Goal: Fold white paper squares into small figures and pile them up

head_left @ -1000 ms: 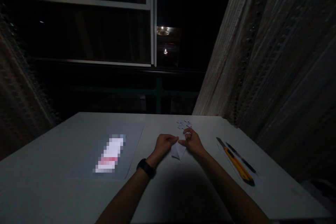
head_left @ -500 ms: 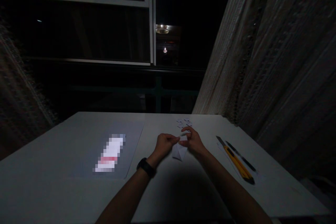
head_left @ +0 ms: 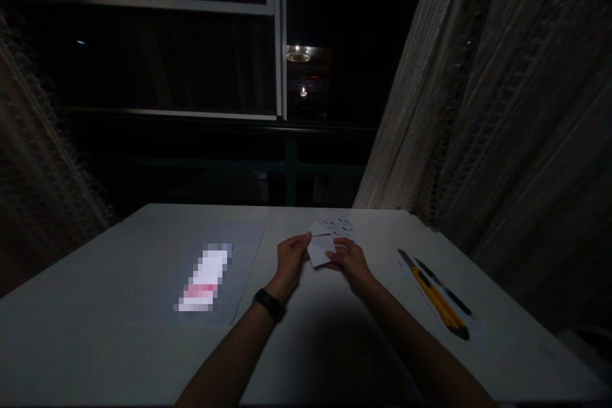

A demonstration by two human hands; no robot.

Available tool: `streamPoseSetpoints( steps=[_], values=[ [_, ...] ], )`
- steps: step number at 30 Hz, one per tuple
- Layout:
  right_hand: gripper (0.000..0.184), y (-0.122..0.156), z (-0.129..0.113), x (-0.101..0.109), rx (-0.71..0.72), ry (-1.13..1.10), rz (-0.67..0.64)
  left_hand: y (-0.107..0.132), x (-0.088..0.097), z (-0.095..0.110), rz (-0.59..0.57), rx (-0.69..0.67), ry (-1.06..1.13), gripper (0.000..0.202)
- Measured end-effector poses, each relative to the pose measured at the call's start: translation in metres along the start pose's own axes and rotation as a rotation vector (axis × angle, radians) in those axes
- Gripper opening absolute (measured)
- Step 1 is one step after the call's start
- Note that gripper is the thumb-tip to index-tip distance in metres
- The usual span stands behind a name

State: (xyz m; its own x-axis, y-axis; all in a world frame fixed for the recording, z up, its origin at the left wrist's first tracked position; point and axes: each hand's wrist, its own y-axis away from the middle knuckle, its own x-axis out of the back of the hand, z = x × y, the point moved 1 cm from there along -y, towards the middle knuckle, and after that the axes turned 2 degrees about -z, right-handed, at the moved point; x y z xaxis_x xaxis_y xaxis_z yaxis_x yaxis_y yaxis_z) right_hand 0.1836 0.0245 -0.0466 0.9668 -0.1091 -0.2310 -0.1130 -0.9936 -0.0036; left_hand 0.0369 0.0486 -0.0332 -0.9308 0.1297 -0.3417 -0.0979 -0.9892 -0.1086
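Observation:
A small folded white paper piece (head_left: 319, 247) is held just above the white table (head_left: 95, 357), between both hands. My left hand (head_left: 291, 259), with a dark watch on its wrist, pinches the paper's left edge with thumb and fingers. Fingers of my right hand (head_left: 350, 261) are closed on the paper's lower right side. Several tiny paper pieces (head_left: 340, 225) lie on the table just beyond the hands.
A yellow utility knife (head_left: 437, 296) and a dark pen (head_left: 442, 296) lie at the right of the table. A sheet of paper (head_left: 239, 248) with a blurred patch lies at the left. Curtains hang on both sides, a dark window behind.
The folded paper has been turned up and raised: it hung below the hands before and now stands between the fingertips, slightly farther from me.

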Motion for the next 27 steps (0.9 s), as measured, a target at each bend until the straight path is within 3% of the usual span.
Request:
streamPoseSetpoints(
  steps=[3,7,9,13,19,24,27],
  values=[
    [0.034,-0.006,0.002,0.005,0.105,0.084,0.051,0.002,-0.003,0.005,-0.08,0.006,0.01,0.05],
    [0.021,-0.008,-0.009,0.01,0.187,0.349,-0.094,0.002,-0.003,0.011,-0.166,-0.067,-0.077,0.062],
    [0.023,-0.007,-0.015,0.012,0.259,0.484,-0.11,0.0,0.0,0.01,-0.177,-0.072,-0.213,0.052],
    [0.035,-0.004,-0.021,0.013,0.37,0.605,0.049,-0.003,0.004,0.003,-0.183,-0.065,-0.464,0.03],
    [0.042,0.0,-0.02,0.008,0.393,0.525,0.091,0.002,0.002,0.001,-0.334,0.066,-0.229,0.038],
    [0.064,-0.002,-0.014,0.006,0.236,0.282,-0.047,0.003,0.002,0.001,-0.292,0.135,-0.09,0.043],
    [0.057,-0.003,-0.012,0.006,0.147,0.201,-0.075,0.003,0.002,0.001,-0.279,0.138,-0.062,0.046]
  ],
)
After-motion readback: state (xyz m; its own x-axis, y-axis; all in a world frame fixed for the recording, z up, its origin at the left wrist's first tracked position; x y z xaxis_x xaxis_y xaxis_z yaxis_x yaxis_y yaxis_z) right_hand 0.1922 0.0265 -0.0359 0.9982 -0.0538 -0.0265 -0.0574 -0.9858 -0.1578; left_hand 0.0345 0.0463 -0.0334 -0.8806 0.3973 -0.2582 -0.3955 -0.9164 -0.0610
